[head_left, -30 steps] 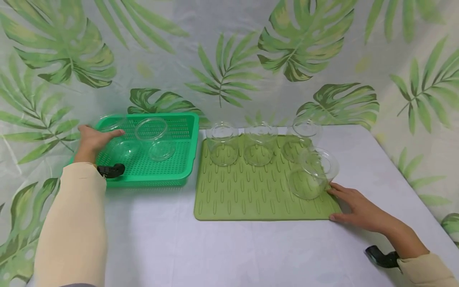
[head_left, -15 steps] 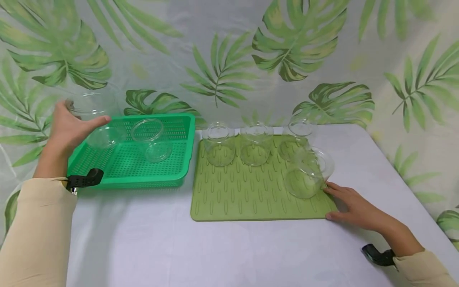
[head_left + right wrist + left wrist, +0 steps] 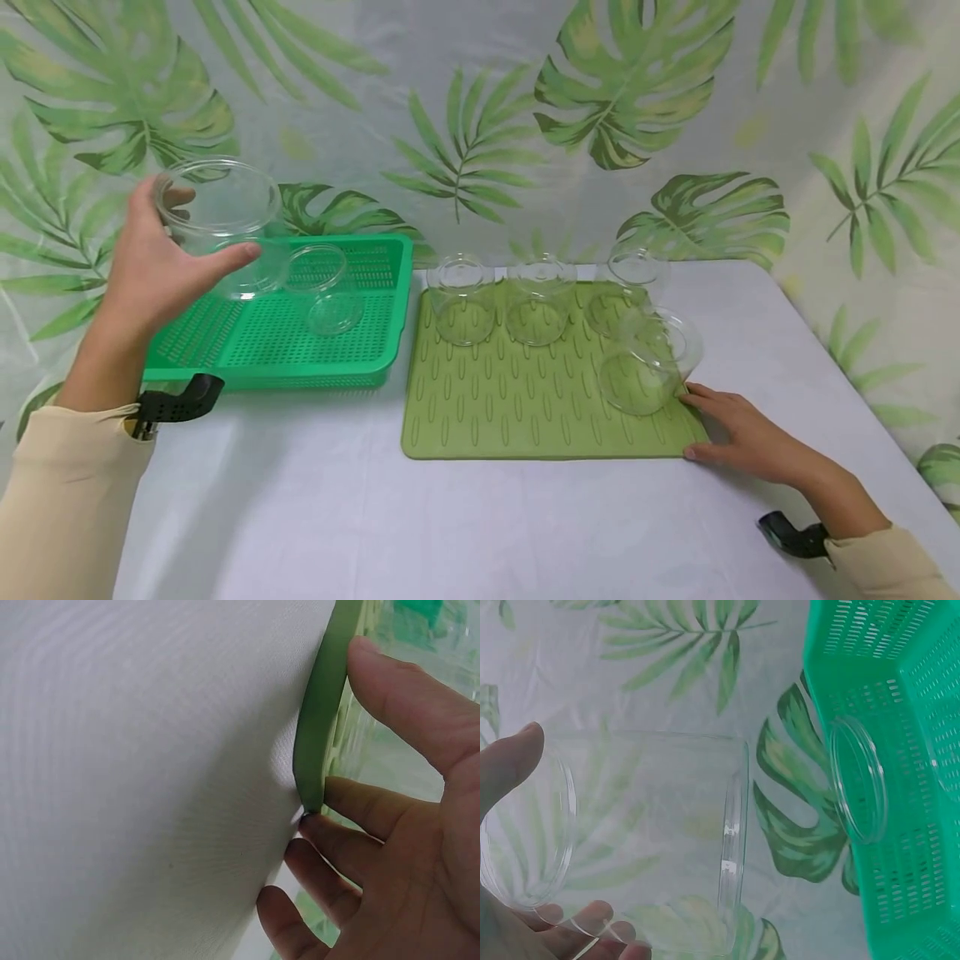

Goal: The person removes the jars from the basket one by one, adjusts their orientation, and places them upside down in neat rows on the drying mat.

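Note:
My left hand (image 3: 153, 267) grips a clear, wide-mouthed plastic jar (image 3: 232, 208) from its left side, thumb across the front. The jar is held above the back left of a green perforated basket (image 3: 270, 377); in the left wrist view its clear wall (image 3: 652, 810) lies between thumb and fingers. Another clear jar (image 3: 335, 312) stands in the basket. On the right, my right hand (image 3: 757, 437) touches the right edge of a green ridged mat (image 3: 510, 417), near its front corner. Its fingertips are close to a clear jar (image 3: 637, 387); whether they touch it, I cannot tell.
Three more clear jars stand in a row along the mat's back: a left jar (image 3: 463, 317), a middle jar (image 3: 537, 317) and a right jar (image 3: 611, 308). White cloth (image 3: 450, 533) covers the table. Behind it hangs a leaf-patterned curtain (image 3: 480, 108).
My left hand has lifted the jar up from the basket, first leftward, then slightly back to the right. The right hand stays at the mat's edge.

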Action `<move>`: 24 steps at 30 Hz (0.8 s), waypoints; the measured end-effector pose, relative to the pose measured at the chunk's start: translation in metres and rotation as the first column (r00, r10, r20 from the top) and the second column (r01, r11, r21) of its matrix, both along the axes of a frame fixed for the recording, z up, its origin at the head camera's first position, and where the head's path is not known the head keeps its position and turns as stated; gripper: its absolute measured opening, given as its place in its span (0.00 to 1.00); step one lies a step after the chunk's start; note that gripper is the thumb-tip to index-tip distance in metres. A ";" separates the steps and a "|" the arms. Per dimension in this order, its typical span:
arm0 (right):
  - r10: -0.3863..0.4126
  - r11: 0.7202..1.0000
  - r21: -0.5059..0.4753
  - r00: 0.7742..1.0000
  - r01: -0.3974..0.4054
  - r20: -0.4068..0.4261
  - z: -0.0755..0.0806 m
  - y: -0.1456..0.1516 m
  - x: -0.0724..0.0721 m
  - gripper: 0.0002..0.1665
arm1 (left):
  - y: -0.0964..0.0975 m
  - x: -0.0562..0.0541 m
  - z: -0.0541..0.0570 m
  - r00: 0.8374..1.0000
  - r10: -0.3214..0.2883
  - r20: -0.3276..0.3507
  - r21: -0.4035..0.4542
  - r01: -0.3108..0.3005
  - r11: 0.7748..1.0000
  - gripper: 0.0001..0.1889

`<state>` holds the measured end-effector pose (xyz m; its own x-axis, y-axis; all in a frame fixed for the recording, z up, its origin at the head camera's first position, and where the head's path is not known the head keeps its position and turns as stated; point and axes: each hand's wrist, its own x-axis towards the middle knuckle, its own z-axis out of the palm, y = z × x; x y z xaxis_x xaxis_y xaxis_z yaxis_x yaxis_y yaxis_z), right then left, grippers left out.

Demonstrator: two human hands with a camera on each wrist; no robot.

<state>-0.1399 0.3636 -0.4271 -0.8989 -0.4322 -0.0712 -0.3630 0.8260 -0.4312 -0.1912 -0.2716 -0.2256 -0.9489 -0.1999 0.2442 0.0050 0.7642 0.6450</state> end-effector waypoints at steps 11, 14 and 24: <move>-0.012 1.000 0.006 1.000 0.012 0.015 -0.001 0.002 0.000 0.46 | 0.025 0.012 0.006 0.992 -0.084 -0.096 -0.009 0.083 0.996 0.53; -0.014 1.000 0.000 1.000 0.014 0.017 -0.001 0.002 -0.001 0.46 | 0.029 0.015 0.007 0.989 -0.104 -0.109 -0.003 0.104 0.995 0.53; -0.019 1.000 -0.005 1.000 0.019 0.012 -0.001 0.002 0.001 0.46 | 0.043 0.022 0.007 0.979 -0.158 -0.125 -0.006 0.158 0.987 0.53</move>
<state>-0.1391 0.3655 -0.4279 -0.9060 -0.4157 -0.0796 -0.3425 0.8304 -0.4395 -0.1689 -0.2289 -0.2185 -0.9306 -0.0509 0.3626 0.2064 0.7449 0.6345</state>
